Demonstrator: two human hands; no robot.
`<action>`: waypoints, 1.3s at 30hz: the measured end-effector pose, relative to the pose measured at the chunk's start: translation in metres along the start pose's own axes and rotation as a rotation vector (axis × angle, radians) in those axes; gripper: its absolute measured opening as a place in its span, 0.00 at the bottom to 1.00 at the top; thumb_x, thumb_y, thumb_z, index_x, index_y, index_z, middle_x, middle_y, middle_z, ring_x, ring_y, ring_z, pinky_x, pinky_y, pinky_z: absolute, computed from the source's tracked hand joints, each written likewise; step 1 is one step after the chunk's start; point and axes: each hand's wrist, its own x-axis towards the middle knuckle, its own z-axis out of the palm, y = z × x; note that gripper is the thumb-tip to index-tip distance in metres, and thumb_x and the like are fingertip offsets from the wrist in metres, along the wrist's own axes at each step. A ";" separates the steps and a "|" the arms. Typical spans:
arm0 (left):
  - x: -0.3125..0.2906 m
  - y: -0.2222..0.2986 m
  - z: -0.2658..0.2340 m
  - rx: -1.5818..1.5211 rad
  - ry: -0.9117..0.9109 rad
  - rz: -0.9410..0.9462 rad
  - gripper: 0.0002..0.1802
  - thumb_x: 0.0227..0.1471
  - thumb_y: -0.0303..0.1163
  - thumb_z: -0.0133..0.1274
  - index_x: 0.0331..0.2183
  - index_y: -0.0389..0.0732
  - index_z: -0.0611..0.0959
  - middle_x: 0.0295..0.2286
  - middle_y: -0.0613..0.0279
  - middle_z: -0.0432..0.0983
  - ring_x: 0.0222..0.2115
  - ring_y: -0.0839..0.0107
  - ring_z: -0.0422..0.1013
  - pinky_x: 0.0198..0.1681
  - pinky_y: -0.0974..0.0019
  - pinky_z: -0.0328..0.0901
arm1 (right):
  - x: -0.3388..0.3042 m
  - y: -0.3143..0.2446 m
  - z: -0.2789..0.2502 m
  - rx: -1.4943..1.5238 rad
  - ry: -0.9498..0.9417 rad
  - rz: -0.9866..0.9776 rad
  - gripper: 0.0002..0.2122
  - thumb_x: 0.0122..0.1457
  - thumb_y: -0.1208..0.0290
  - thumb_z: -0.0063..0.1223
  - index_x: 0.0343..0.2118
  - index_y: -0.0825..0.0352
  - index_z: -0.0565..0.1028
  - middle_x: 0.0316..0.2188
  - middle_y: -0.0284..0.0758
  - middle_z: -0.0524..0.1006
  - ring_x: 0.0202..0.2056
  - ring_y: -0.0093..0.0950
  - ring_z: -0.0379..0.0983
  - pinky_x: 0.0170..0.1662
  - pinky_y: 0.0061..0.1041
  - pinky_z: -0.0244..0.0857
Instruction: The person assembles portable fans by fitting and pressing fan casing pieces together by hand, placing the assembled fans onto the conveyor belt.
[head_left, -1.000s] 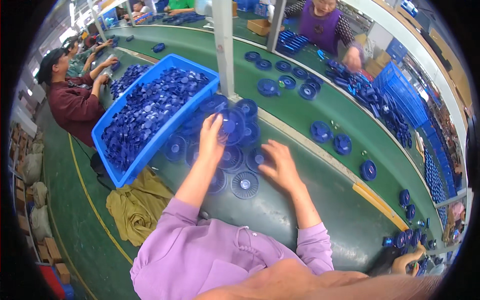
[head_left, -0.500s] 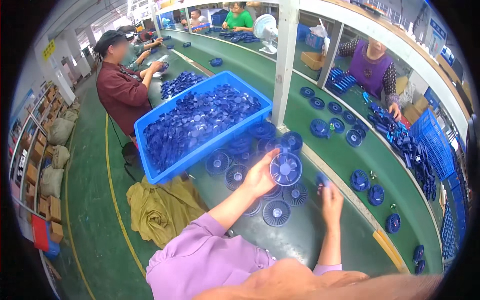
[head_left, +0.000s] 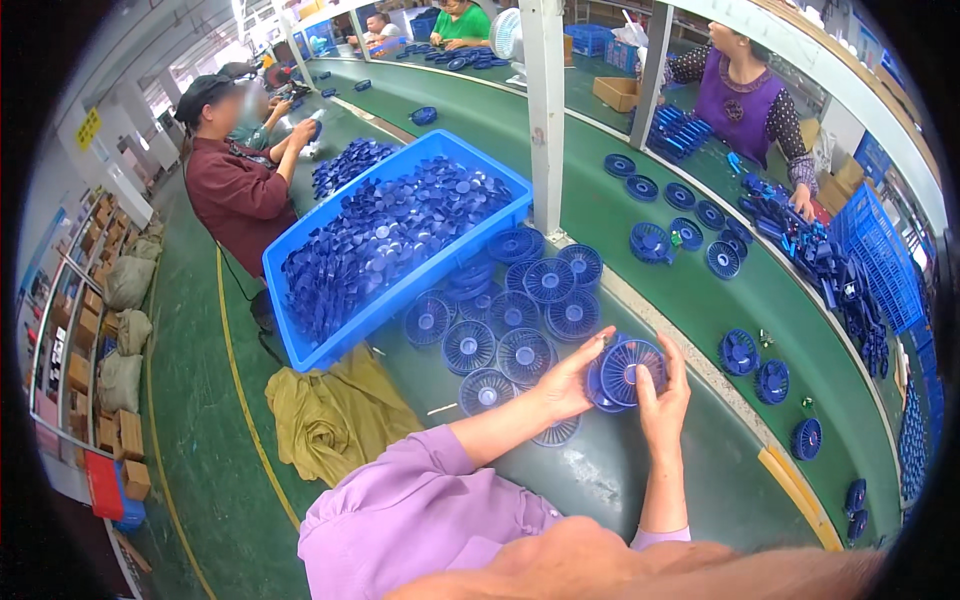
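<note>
Both hands are closed around a round blue fan housing with a slotted grille, held above the green work surface. My left hand grips its left edge. My right hand wraps its right side, with the thumb pressed on the grille near the centre and the fingers over the far rim. Part of the housing under the grille is hidden. Close to my left hand, several more round blue grilles lie on the surface, some overlapping.
A large blue tub full of small blue discs stands at left. Olive cloth lies below it. Beyond a pale ledge, a green conveyor belt carries blue fan parts. A white post rises ahead. Co-workers stand left and across.
My right hand has come in from the right and now grips the fan housing with my left. The held piece has moved right and nearer, and a slotted grille now faces up.
</note>
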 end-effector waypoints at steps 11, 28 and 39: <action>-0.011 -0.009 0.031 0.313 0.108 0.304 0.25 0.65 0.42 0.34 0.61 0.49 0.56 0.56 0.63 0.56 0.54 0.71 0.60 0.55 0.65 0.59 | -0.005 0.010 0.012 -0.486 -0.246 -0.464 0.38 0.50 0.49 0.54 0.60 0.67 0.57 0.61 0.50 0.54 0.59 0.49 0.53 0.60 0.43 0.50; 0.015 -0.031 0.051 1.006 0.042 0.616 0.30 0.64 0.40 0.37 0.62 0.41 0.51 0.52 0.53 0.56 0.52 0.68 0.56 0.58 0.64 0.51 | -0.002 0.017 -0.006 -0.052 -0.106 -0.174 0.35 0.51 0.59 0.53 0.61 0.68 0.56 0.58 0.46 0.59 0.59 0.38 0.57 0.60 0.36 0.53; 0.004 -0.046 0.009 1.907 -0.443 0.498 0.26 0.50 0.27 0.52 0.52 0.38 0.70 0.51 0.49 0.66 0.52 0.50 0.62 0.56 0.52 0.57 | 0.034 0.055 -0.234 -0.665 0.634 -0.199 0.33 0.46 0.60 0.64 0.54 0.69 0.66 0.52 0.47 0.67 0.54 0.40 0.64 0.56 0.35 0.58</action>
